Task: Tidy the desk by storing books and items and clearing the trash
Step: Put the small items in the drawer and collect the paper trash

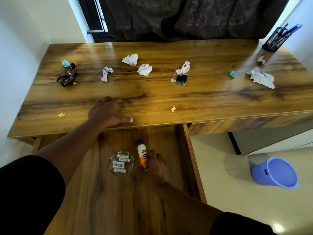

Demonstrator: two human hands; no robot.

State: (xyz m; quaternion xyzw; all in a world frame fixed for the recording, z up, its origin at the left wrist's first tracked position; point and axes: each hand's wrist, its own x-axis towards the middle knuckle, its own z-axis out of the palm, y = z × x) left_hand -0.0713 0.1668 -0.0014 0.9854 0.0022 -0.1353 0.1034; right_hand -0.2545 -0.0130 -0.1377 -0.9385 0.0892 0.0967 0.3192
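In the head view, the right hand (156, 165) is closed around the lower end of a glue bottle (143, 154) inside the open drawer (189, 158), probably to lay it beside the glass dish (121, 162) of batteries. The left hand (108, 112) lies flat and empty on the desk (152, 92), maybe for support. The bottle reads "FEVIC", the batteries "Heybright". Crumpled papers (144, 69) wait at the far side.
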